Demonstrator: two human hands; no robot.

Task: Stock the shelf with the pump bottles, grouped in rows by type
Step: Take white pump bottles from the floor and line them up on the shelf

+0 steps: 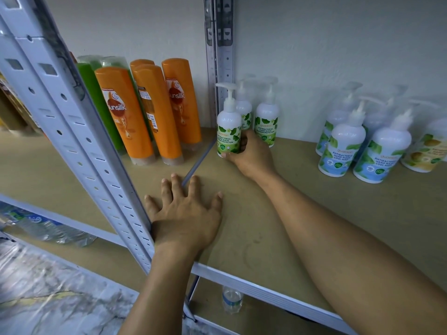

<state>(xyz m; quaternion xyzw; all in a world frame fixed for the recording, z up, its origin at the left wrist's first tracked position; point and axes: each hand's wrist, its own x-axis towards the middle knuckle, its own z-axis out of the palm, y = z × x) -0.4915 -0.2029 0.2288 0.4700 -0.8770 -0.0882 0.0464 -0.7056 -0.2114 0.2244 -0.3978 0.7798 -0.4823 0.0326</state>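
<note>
Head view, looking down onto a shelf (278, 213) of tan board. At centre, the right hand (251, 154) grips a green-label pump bottle (228, 126); its fingers (243, 141) and thumb curl round the lower body. This bottle is upright at the left end of the bay, near the rear metal post (223, 56). Whether its base touches the board cannot be told. Two more green-label bottles (267, 117) stand just behind it by the wall. The left hand (186, 215) lies palm down on the shelf near the front edge, fingers straight and spread, holding nothing. Blue-label pump bottles (344, 146) stand in rows well apart to the right, with a yellow-label bottle (427, 151) beside them. Orange shampoo bottles (145, 112) stand in the neighbouring bay on the left.
</note>
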